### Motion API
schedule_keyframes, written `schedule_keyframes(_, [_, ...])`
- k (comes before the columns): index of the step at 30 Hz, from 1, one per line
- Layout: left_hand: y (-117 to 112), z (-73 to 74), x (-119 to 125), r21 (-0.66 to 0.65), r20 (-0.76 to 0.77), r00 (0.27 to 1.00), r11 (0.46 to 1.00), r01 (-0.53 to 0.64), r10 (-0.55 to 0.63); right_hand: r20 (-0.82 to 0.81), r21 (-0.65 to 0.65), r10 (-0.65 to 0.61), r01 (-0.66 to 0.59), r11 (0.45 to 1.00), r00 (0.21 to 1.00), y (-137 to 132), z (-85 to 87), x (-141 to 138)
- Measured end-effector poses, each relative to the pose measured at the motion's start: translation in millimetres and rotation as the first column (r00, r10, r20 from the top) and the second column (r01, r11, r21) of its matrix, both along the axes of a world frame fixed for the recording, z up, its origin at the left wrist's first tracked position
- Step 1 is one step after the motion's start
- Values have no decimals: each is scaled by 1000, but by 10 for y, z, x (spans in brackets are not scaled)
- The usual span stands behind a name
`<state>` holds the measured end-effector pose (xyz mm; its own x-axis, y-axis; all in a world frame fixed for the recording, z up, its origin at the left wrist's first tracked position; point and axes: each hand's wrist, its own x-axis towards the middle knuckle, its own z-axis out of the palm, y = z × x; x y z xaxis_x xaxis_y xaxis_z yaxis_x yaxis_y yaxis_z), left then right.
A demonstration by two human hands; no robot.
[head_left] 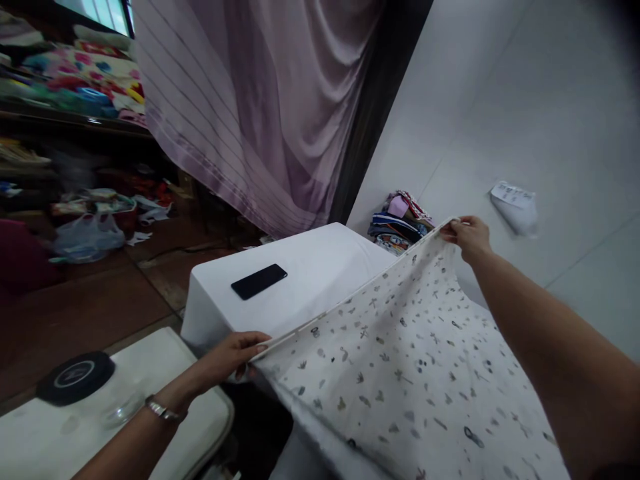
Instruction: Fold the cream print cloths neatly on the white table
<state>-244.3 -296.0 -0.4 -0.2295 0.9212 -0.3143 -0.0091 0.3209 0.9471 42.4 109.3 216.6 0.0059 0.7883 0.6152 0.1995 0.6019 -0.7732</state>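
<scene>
A white cloth with small grey prints (405,373) is stretched out above a table covered in white (310,267). My left hand (233,357) pinches the cloth's near corner at the table's front edge; a bracelet sits on that wrist. My right hand (467,237) grips the far corner, raised over the table's right side. The hem runs taut between both hands. A black phone (259,281) lies flat on the table, beyond the cloth's edge and apart from both hands.
A white appliance top (150,373) with a round black disc (76,378) stands at lower left. Folded clothes (400,223) are piled by the white wall. A mauve curtain (260,107) hangs behind. Bags and clutter (90,233) lie on the brown floor at left.
</scene>
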Motion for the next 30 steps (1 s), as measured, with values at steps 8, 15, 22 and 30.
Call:
schedule_keyframes(8, [-22,-175,-33,16,83,994,998,-66,64,22,-197,30,-25,980,999,-9,-52,-372])
schedule_keyframes(15, [-15,-451,-63,-39,61,974,976,-215,217,51,-275,151,-132,952,987,-7,-213,-475])
schedule_keyframes(22, [44,-468,72,-106,-28,939,933,-344,343,98,-342,239,-193,920,966,43,-394,-656])
schedule_keyframes(30, [85,-283,242,-98,-384,880,935,-341,280,123,-344,239,-185,921,963,106,-472,-712])
